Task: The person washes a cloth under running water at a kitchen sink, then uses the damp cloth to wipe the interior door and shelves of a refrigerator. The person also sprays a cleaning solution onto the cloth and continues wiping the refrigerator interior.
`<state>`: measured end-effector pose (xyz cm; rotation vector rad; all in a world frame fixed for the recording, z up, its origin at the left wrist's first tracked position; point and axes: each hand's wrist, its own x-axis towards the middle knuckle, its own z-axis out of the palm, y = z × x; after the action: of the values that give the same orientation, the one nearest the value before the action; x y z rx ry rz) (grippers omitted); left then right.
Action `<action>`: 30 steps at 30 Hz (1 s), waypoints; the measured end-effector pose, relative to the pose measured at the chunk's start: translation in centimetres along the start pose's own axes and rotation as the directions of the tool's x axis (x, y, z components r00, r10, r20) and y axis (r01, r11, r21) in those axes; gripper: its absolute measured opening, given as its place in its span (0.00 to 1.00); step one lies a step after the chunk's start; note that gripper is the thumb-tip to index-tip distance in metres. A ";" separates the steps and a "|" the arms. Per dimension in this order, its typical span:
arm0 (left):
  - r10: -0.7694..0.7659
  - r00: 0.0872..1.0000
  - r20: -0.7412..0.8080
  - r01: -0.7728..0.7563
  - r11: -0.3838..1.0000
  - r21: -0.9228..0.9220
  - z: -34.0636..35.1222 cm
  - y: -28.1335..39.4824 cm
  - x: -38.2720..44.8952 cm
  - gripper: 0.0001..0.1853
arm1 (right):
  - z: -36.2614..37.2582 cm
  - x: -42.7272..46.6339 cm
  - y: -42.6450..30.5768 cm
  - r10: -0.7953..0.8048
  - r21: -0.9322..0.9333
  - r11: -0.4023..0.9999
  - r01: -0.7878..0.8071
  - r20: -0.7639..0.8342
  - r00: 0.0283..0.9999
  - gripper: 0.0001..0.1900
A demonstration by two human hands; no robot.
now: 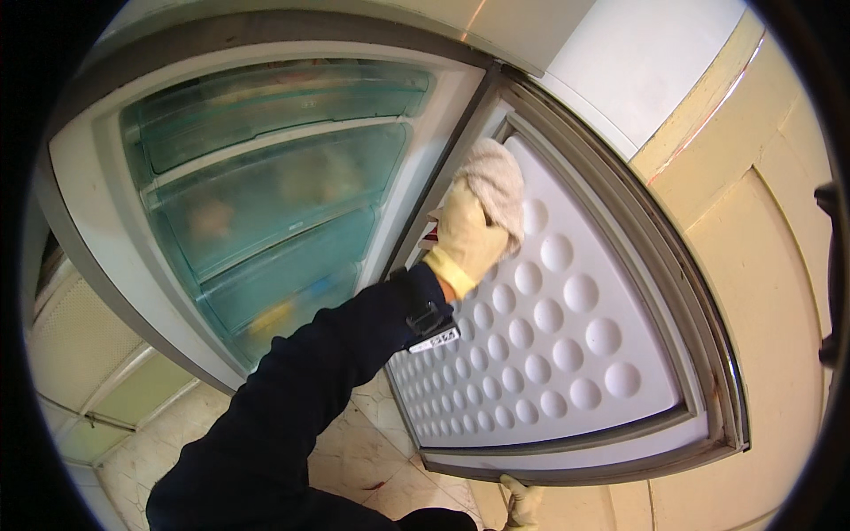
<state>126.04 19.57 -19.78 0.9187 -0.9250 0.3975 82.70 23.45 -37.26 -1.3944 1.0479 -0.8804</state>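
My left hand [467,232], in a pale yellow rubber glove, grips a bunched beige cloth [495,179]. The cloth presses against the dimpled white inner panel [548,315] of an open freezer door, near its hinge side. My dark sleeve crosses the view from the lower left, with a strapped device bearing a printed code at the wrist. At the bottom, my right hand [523,504], also gloved, holds the free edge of the freezer door [597,472]; most of its fingers are hidden. A grey gasket [624,219] with dark stains frames the panel.
Left of the door, the freezer compartment [99,179] holds several translucent green drawers [279,182] with blurred contents. Cream cabinet panels [750,265] stand close behind the door. Light floor tiles [358,458] with brownish marks lie below. A textured pale panel [93,332] is at far left.
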 end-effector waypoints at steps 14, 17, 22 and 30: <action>-0.059 0.974 0.221 0.014 0.980 0.200 -3.9 -4.5 -1.4 0.18 | -1.2 0.3 2.2 0.057 0.034 0.998 -0.058 0.026 0.998 0.35; -0.012 0.994 0.112 -0.034 0.914 0.403 -2.6 -4.5 -1.1 0.16 | -1.6 0.6 2.7 0.041 0.030 0.999 -0.041 0.012 0.999 0.35; 0.161 0.987 0.016 -0.159 0.944 0.288 0.1 -2.4 1.2 0.11 | -1.8 0.4 2.5 0.068 -0.037 0.997 -0.068 -0.010 0.998 0.34; 0.127 0.969 0.213 -0.141 0.989 0.052 0.8 3.3 -1.1 0.09 | -1.9 0.1 2.8 0.063 0.013 0.998 -0.063 0.019 0.998 0.30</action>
<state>122.85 20.86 -18.76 0.9749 -1.1770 0.4559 80.64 22.76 -39.91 -1.3488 1.0648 -0.8260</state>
